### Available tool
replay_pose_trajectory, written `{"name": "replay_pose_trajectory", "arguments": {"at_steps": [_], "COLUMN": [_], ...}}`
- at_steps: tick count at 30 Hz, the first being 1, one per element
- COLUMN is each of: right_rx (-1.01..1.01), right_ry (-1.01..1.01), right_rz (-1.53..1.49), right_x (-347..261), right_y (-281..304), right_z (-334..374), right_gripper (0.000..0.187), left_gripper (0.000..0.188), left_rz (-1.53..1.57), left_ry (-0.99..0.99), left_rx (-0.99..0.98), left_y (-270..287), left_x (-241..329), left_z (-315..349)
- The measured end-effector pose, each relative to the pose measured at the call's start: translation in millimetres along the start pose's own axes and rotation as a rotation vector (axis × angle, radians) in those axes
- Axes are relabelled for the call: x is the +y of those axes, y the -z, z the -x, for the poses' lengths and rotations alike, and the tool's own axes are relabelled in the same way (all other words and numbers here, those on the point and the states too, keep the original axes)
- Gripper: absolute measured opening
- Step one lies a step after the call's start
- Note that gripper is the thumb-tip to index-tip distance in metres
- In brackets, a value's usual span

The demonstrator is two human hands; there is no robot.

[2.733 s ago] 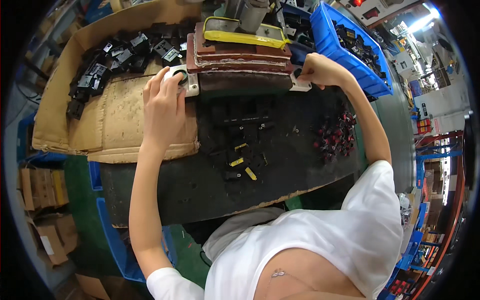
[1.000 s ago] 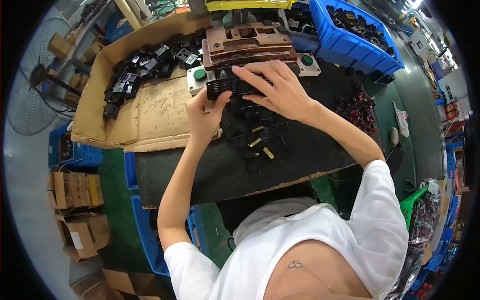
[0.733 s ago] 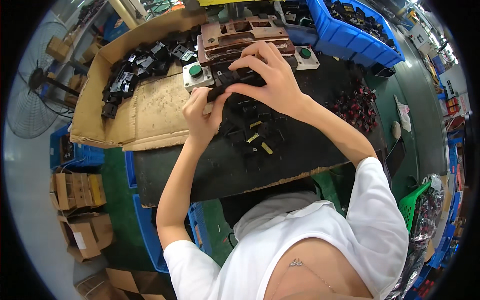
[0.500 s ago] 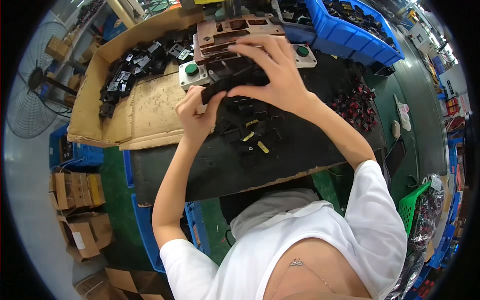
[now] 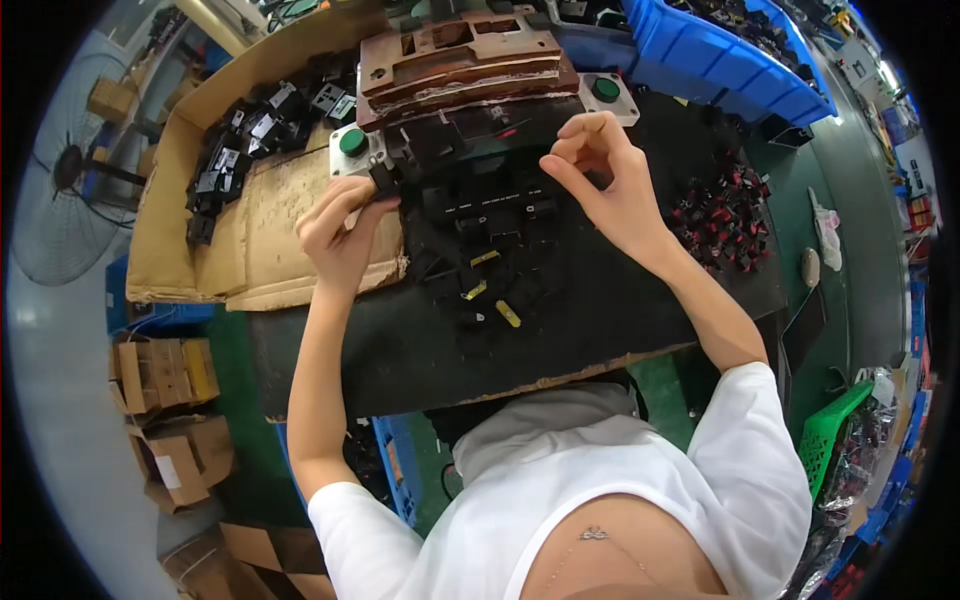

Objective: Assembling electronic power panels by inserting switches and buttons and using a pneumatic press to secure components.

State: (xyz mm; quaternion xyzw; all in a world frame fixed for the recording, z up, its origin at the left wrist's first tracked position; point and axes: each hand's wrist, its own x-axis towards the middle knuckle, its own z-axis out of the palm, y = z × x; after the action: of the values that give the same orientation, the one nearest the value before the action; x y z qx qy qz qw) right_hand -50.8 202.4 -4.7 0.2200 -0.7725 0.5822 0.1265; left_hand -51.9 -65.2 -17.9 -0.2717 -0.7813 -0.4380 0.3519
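My left hand (image 5: 342,228) pinches a small dark end of a black plastic part (image 5: 383,178) between thumb and fingers, beside the cardboard. My right hand (image 5: 618,190) is raised to the right, its thumb and curled fingertips close together; what they hold, if anything, is lost against the dark background. Between the hands shows a wide black panel (image 5: 490,206) with white print and small tabs along its lower edge. Whether it joins the part in my left hand I cannot tell. Just beyond it stands a brown metal fixture (image 5: 465,75) with rectangular openings.
Green buttons on white boxes flank the fixture, one left (image 5: 353,142), one right (image 5: 606,90). A cardboard tray (image 5: 290,215) with black parts lies left. Red-and-black pieces (image 5: 722,215) cover the table's right. Yellow-marked pieces (image 5: 508,313) lie nearer me. A blue bin (image 5: 720,65) stands behind.
My hands have moved apart: the left went left and lower, the right went right and down. The dark part they had between them near the fixture has shifted, and the fixture's front now shows.
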Motion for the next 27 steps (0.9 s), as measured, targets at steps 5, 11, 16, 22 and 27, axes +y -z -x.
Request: {"name": "replay_pose_trajectory", "arguments": {"at_steps": [5, 11, 16, 22, 27], "right_rx": [-0.087, -0.045, -0.042, -0.033, -0.020], "right_ry": [0.039, 0.041, 0.048, 0.086, 0.196], "right_rz": [0.003, -0.015, -0.008, 0.020, 0.186], "right_x": [5.9, 2.3, -2.4, -2.7, -1.8], "right_y": [0.2, 4.2, 5.1, 4.9, 7.5], "right_z": [-3.4, -2.5, -1.1, -0.2, 0.6], "right_gripper": [0.018, 0.015, 0.014, 0.014, 0.013], "left_gripper": [0.016, 0.014, 0.010, 0.009, 0.010], "left_rz": [0.086, 0.080, 0.066, 0.057, 0.083], "left_ry": [-0.005, -0.039, 0.032, -0.003, 0.024], "left_rx": [-0.063, -0.090, -0.076, -0.065, -0.062], "left_y": [-4.2, -5.1, -2.7, -2.7, -5.9], "left_x": [4.3, 7.4, 12.6, 14.1, 17.9], "left_z": [-0.1, 2.1, 4.8, 5.0, 4.3]}}
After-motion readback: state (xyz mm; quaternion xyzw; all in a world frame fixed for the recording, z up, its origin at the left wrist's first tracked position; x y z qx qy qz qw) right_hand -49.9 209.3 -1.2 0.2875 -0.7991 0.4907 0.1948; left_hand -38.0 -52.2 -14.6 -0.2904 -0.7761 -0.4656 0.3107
